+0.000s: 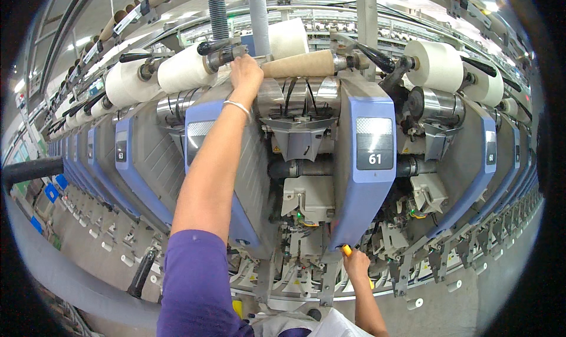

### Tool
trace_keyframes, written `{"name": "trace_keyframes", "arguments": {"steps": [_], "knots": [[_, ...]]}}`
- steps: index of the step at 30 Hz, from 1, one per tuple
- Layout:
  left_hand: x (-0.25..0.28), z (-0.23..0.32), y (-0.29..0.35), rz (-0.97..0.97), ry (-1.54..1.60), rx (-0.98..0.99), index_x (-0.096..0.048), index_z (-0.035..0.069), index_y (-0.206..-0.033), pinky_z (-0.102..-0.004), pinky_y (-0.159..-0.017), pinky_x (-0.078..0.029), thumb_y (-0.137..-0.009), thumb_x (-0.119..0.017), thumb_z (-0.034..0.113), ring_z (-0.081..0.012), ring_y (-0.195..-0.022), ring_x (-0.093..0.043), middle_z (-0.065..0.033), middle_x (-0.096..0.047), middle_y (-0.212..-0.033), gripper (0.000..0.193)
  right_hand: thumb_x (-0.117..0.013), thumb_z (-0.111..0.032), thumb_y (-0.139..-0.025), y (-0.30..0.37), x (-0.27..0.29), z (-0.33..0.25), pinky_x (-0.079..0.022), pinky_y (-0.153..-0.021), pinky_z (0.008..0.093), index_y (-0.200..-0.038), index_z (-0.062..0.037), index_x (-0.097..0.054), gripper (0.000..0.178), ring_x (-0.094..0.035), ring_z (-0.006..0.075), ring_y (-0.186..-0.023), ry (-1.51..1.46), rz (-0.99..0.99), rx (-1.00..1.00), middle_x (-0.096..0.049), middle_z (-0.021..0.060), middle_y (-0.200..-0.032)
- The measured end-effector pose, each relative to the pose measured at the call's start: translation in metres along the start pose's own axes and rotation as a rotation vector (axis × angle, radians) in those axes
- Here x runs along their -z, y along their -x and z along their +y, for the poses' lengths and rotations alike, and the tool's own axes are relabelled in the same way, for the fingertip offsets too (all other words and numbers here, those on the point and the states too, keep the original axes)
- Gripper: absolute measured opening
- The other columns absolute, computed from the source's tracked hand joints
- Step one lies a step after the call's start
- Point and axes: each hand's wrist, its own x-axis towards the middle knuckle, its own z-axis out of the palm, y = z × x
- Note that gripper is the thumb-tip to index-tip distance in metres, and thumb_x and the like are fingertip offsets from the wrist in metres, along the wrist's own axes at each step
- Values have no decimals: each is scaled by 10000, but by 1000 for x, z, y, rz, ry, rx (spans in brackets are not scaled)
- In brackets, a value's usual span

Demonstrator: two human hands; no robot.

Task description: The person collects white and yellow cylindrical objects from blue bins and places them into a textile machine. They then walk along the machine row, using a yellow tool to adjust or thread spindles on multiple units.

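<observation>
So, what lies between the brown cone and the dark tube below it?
The head view shows a grooved drum below the cone, then a grey metal bracket above the tube.

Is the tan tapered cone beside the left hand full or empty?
Apparently empty: the tan cone shows bare surface, unlike the thick white yarn package to its right.

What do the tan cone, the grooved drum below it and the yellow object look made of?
Tan cone: probably cardboard, given its dull brown surface. Grooved drum: apparently polished metal, with mirror-like highlights. Yellow object, in the right hand: perhaps smooth plastic, being evenly coloured, though partly hidden.
</observation>
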Motion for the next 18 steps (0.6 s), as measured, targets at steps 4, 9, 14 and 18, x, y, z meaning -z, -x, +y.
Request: {"name": "trace_keyframes", "arguments": {"steps": [4, 9, 14, 18], "knots": [[18, -15, -23, -503, 758, 518, -672, 96, -881, -311, -594, -410, -901, -592, 249, -166, -672, -545, -17, -651, -839, 174, -629, -279, -896, -4, -11, 8, -481, -539, 336, -841, -10, -661, 276, -631, 210, -594, -852, -317, -283, -686, 120, -734], [43, -19, -23, -703, 1400, 828, -594, 71, -912, -318, -676, -447, -929, -498, 63, -159, -706, -527, -25, -575, -781, 98, -589, -227, -932, -4, -27, 11, -417, -493, 256, -920, -16, -636, 216, -524, 115, -539, -1556, -443, -444, -674, 73, -766], [64, -18, -3, -662, 1593, 612, -507, 68, -801, -312, -594, -466, -902, -444, -5, -172, -618, -526, -20, -500, -671, 139, -617, -223, -887, -2, -34, 4, -466, -523, 331, -973, -15, -623, 225, -610, 207, -581, -1082, -222, -229, -687, 120, -772], [105, -12, 4, -684, 1646, 405, -479, 83, -708, -289, -640, -449, -825, -516, -35, -156, -625, -509, -15, -483, -677, 170, -640, -205, -806, 3, -43, -11, -507, -559, 431, -899, -35, -608, 196, -668, 322, -636, -55, 198, 48, -670, 147, -729]]}}
